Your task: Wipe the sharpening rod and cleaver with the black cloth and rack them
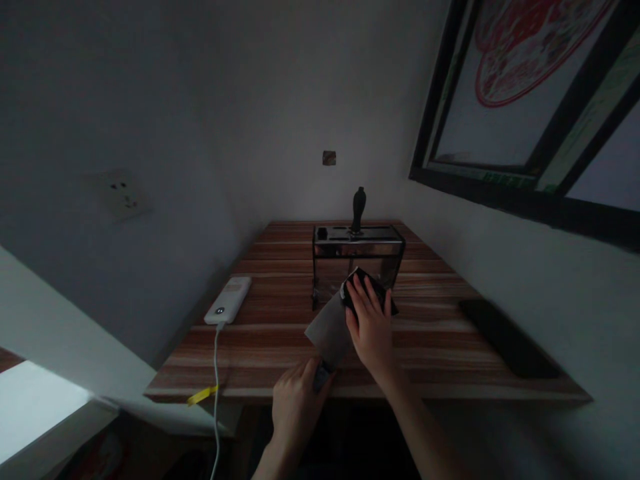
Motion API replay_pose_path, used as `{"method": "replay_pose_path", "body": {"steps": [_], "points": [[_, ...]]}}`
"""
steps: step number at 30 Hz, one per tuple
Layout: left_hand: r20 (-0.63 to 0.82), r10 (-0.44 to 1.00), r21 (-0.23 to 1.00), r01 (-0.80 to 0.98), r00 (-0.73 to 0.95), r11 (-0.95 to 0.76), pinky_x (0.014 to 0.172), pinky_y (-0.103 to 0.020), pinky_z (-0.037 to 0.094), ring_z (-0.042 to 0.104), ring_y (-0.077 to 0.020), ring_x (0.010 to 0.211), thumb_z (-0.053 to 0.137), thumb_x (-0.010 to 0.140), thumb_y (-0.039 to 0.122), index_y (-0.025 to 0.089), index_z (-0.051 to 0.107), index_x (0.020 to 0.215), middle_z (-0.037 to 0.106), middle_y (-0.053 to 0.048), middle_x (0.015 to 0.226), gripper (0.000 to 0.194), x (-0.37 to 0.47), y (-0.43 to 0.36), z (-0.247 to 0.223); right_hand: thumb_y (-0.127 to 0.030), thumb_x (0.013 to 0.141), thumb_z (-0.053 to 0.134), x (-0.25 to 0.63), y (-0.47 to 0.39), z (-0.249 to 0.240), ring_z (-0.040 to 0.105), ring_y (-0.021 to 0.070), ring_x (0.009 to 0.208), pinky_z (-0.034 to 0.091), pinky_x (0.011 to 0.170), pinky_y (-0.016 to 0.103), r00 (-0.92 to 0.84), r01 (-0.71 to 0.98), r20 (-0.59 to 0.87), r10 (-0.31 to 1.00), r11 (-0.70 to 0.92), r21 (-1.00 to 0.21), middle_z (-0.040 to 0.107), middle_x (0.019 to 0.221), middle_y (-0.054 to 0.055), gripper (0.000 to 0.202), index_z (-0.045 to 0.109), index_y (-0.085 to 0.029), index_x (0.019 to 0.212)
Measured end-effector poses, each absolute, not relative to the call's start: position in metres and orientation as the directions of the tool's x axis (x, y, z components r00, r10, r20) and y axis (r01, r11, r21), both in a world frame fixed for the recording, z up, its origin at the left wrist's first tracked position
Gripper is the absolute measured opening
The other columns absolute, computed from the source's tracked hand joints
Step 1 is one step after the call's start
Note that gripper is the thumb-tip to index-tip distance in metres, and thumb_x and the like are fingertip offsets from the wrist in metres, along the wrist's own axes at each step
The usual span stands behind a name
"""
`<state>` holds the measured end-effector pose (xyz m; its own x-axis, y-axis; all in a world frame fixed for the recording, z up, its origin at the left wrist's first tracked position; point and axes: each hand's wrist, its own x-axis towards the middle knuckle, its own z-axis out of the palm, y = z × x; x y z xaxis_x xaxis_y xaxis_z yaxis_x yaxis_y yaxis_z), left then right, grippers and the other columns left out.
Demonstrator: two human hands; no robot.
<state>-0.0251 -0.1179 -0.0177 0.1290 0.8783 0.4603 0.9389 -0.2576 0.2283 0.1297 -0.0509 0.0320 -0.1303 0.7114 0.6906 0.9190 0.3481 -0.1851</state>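
Note:
My left hand is closed at the table's front edge around the handle of a cleaver-like knife. Its broad grey blade slants up and to the right. Against the far end of that blade, my right hand presses a black cloth, fingers spread over it. The cloth and fingers cover the blade's upper right part. Just behind stands a rectangular metal-framed appliance with see-through sides, a black upright handle on its top.
A wood-striped table fits between the walls. At left lies a white power bank with a white cable and a yellow tag by the edge. A dark flat object lies at right. A wall socket is at left.

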Motion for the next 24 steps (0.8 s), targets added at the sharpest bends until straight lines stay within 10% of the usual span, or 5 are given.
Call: {"method": "replay_pose_path", "body": {"steps": [24], "points": [[0.479,0.867,0.251,0.925,0.136,-0.284,0.054,-0.024,0.041,0.06,-0.0159,0.056,0.039,0.076,0.007,0.019,0.057,0.064,0.064,-0.003,0.06,0.024,-0.027,-0.119,-0.017,-0.028,0.091,0.032,0.086,-0.108,0.013,0.012,0.0263,0.133,0.01,0.103,0.06,-0.396,0.801,0.512,0.762,0.56,-0.214,0.023,0.143,-0.004,0.047,0.021,-0.032,0.136]]}}
